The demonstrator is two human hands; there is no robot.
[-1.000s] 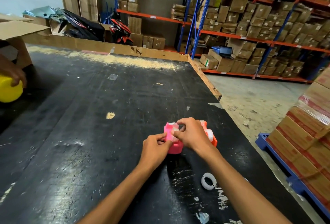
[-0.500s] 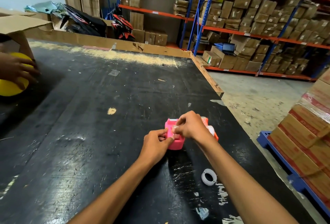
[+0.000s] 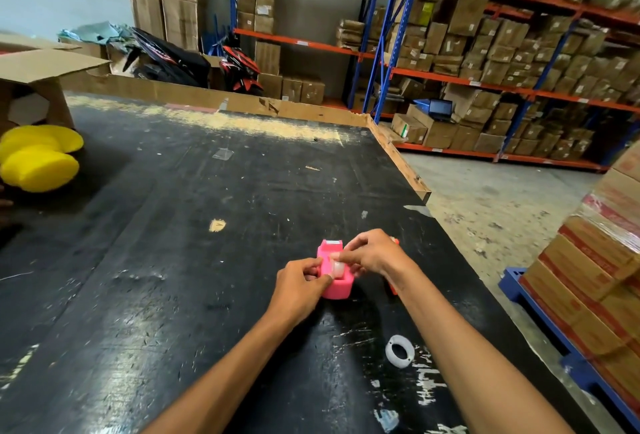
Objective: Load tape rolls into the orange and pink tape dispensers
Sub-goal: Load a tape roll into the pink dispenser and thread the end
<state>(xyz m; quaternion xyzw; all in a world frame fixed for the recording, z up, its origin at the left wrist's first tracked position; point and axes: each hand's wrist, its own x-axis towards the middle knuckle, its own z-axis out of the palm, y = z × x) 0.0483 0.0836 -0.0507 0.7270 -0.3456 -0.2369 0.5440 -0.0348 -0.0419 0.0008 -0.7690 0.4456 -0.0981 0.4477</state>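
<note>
The pink tape dispenser [image 3: 334, 279] stands on the black table [image 3: 173, 277] near its right edge. My left hand [image 3: 298, 284] grips the dispenser's left side with thumb and fingers. My right hand [image 3: 372, 253] reaches over it from the right and pinches a clear tape roll [image 3: 336, 266] that sits in the dispenser's well. The orange dispenser [image 3: 394, 290] is almost wholly hidden behind my right hand and wrist; only small orange bits show. A white tape roll [image 3: 400, 351] lies flat on the table nearer to me, between my forearms.
The table's right edge [image 3: 398, 156] drops to a concrete floor. Stacked cartons on a blue pallet [image 3: 595, 277] stand close on the right. Yellow plastic pieces [image 3: 38, 156] and an open cardboard box [image 3: 34, 80] sit at the far left. Warehouse shelves fill the background.
The other person's hand has left the yellow pieces at far left. My hands stay on the pink dispenser, the right one still working the tape roll in its well.
</note>
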